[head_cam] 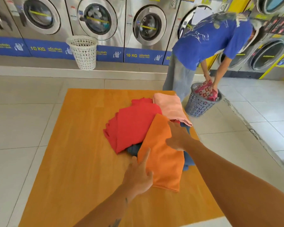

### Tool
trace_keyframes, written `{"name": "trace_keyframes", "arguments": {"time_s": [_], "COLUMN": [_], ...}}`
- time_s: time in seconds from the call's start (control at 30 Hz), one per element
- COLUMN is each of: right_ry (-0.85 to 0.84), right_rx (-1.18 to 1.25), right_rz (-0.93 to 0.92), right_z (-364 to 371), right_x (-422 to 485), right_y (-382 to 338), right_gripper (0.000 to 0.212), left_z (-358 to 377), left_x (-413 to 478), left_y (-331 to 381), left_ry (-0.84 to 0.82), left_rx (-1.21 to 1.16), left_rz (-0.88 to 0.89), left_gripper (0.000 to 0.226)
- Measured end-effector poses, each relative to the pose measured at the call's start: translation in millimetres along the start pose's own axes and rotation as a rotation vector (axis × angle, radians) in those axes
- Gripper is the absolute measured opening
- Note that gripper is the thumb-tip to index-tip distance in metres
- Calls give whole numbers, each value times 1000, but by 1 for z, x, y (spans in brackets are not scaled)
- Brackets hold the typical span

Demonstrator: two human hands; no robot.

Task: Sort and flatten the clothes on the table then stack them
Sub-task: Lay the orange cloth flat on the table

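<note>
The worktop (82, 145) is a wooden surface standing on a pale tiled floor (23, 115). The clothes lie in an overlapping heap toward its far right side.

The orange cloth (162, 154) lies uppermost and nearest, spread fairly flat and running diagonally toward the near edge. The red cloth (133, 126) lies to its left, partly covered by the orange cloth along one side. The pink cloth (170, 107) lies farthest away, reaching the far right part of the worktop. A dark blue garment (188, 159) lies under the heap, showing between the red and orange cloths and along the right side of the orange cloth.

The left hand (138, 174) rests at the left edge of the orange cloth. Its fingers (145, 157) are spread and extended, not closed on anything; one finger lies along the cloth edge.

The right hand (177, 136) lies palm down on the upper right part of the orange cloth. Its fingers (173, 124) are extended and flat, released, reaching toward the pink cloth.

Beyond the worktop, a person in a blue shirt (208, 41) bends over a grey basket (200, 104) on the floor, both hands on a red patterned cloth (206, 91) in it. A white basket (84, 51) stands in front of a row of washing machines (95, 18).
</note>
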State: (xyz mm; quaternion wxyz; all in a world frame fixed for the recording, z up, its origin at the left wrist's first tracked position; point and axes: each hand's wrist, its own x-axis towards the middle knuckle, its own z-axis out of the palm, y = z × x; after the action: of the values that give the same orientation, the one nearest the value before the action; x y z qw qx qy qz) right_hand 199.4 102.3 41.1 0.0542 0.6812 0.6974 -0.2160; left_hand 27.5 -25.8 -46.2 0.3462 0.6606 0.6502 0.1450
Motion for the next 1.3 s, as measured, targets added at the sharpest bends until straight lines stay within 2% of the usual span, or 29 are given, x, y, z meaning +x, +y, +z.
{"name": "trace_keyframes", "arguments": {"time_s": [0.2, 0.47, 0.53, 0.6, 0.63, 0.77, 0.9, 0.93, 1.03, 1.1, 1.3], "right_ry": [-35, -99, -97, -86, -93, -101, -54, -53, -82, -57, 199], "right_rx": [-33, 77, 52, 11, 13, 113, 223, 223, 186, 188, 359], "right_rz": [-103, -205, -203, -229, -238, -269, -349, -363, -308, -289, -335], "right_z": [-8, -2, -3, -4, -7, -6, -10, -10, -6, -3, 18], "right_x": [12, 39, 31, 23, 22, 40, 25, 22, 17, 11, 1], "right_y": [13, 34, 27, 22, 24, 42, 38, 36, 33, 27, -4], "right_gripper": [94, 105, 94, 67, 61, 62, 38, 38, 71, 81, 97], "left_z": [-4, 9, 11, 13, 14, 6, -14, -18, -32, -43, -96], "left_x": [3, -3, -6, -8, -9, -11, -14, -14, -11, -8, 6], "left_y": [12, 35, 43, 49, 51, 57, 55, 51, 32, 18, -28], "left_ry": [-139, 75, 97, 124, 138, 157, 212, 219, 256, 274, 378], "left_rx": [-311, -428, -472, -496, -500, -480, -504, -527, -559, -580, -659], "left_rz": [-94, -211, -216, -230, -238, -235, -211, -203, -172, -160, -128], "left_gripper": [91, 93, 91, 88, 88, 83, 75, 72, 63, 59, 48]}}
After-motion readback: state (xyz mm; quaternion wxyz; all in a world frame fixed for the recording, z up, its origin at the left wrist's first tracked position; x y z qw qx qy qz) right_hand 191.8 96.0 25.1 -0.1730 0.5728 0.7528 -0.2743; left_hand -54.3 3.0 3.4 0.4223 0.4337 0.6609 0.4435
